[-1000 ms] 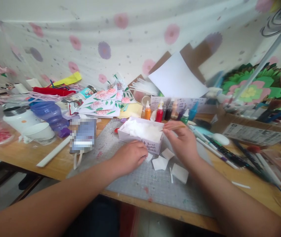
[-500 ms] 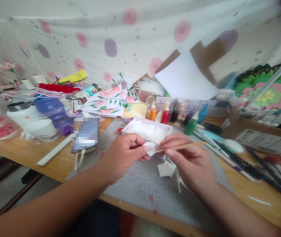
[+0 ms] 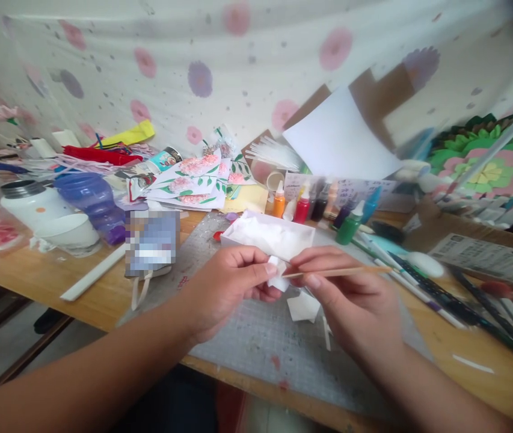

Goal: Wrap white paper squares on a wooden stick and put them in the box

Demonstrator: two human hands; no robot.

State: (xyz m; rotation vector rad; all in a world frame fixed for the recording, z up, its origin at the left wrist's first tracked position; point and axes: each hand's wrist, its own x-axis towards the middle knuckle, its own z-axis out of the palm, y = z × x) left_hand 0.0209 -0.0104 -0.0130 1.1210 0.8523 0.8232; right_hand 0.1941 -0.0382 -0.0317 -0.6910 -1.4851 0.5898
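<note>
Between thumb and fingers, my left hand (image 3: 233, 276) pinches a small folded piece of white paper (image 3: 276, 273). My right hand (image 3: 346, 288) grips a thin wooden stick (image 3: 346, 272), whose left tip reaches the paper; whether it touches cannot be made out. Just behind both hands stands a white box (image 3: 304, 231) filled with white, fluffy material (image 3: 260, 231). A white paper pentagon (image 3: 304, 307) lies on the grey cutting mat (image 3: 256, 349) below my fingers. Beside it, partly covered by my right hand, is a narrow white strip (image 3: 326, 334).
Paint bottles, including a red one (image 3: 302, 210) and a green one (image 3: 350, 225), stand behind the box. Brushes and pens lie right, near a cardboard box (image 3: 468, 240). A phone (image 3: 152, 246), a white cup (image 3: 69, 234) and flower pictures (image 3: 188, 183) are left.
The paper in my left hand has turned and looks narrower. My right hand's stick has shifted slightly right and lies flatter. The view has moved a little.
</note>
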